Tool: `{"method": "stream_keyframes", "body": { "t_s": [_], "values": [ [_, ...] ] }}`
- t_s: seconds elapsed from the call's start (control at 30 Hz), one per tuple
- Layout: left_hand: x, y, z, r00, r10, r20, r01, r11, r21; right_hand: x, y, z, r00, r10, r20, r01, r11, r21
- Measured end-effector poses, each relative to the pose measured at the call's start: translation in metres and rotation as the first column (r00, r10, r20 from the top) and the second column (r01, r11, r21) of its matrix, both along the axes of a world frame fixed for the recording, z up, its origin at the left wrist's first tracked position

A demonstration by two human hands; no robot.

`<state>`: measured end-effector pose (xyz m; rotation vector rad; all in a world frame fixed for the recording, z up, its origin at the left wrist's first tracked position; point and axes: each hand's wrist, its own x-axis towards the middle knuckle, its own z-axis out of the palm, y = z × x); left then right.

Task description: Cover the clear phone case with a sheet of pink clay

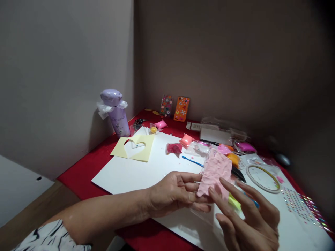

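Observation:
My left hand (172, 191) holds a phone case (214, 172) by its lower left edge, fingers behind it and thumb along the bottom. Lumpy pale pink clay covers the face of the case, which tilts up above the table. My right hand (248, 216) is open, its fingers spread, with the fingertips at the clay's lower right part. Behind the case, a blue tool (192, 160) lies on the white board (125, 176). Something yellow-green (234, 202) shows between my hands, partly hidden.
A yellow paper with a heart cut-out (119, 150) lies left, near a purple bottle (119, 120). Two decorated phone cases, one orange (181, 108), lean on the wall. Clay packets (174, 149) lie mid-table. Right are a tape ring (263, 179) and gem stickers (298, 205).

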<state>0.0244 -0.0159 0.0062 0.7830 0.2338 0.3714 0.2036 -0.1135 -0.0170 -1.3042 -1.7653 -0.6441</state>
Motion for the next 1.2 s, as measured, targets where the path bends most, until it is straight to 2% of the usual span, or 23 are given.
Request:
{"method": "stream_keyframes", "body": {
  "t_s": [0.07,0.17,0.23,0.5,0.57,0.73,0.97,1.2],
  "values": [
    [0.000,0.001,-0.001,1.000,0.007,0.002,-0.007,1.000,-0.001,-0.001,0.000,0.001,1.000,0.003,0.011,-0.003,1.000,-0.012],
    [0.001,0.003,0.000,1.000,0.018,0.002,-0.017,1.000,-0.008,-0.005,-0.002,0.004,0.986,0.016,-0.164,-0.016,1.000,0.000],
    [0.001,0.004,0.002,1.000,0.024,0.006,-0.023,1.000,-0.015,-0.006,-0.004,0.005,0.977,0.004,-0.215,0.003,0.999,0.032],
    [0.000,0.004,0.006,0.999,0.024,0.039,-0.022,0.999,-0.036,0.001,-0.001,0.000,0.999,-0.027,0.031,0.026,0.999,0.021],
    [0.000,0.005,0.006,0.999,0.023,0.044,-0.022,0.999,-0.033,0.001,-0.002,0.001,1.000,-0.021,0.021,0.021,0.999,0.024],
    [-0.001,0.007,0.004,0.997,0.007,0.074,-0.006,1.000,-0.008,0.000,-0.004,0.004,0.989,-0.018,-0.149,0.025,0.999,0.047],
    [-0.001,0.007,0.006,0.998,0.006,0.064,-0.005,1.000,-0.018,0.004,0.000,0.001,0.995,-0.022,-0.102,0.022,1.000,0.003],
    [-0.001,0.006,0.007,0.997,0.018,0.078,-0.016,0.999,-0.027,0.001,0.001,0.001,0.997,-0.037,-0.063,0.040,0.998,0.038]
  ]
}}
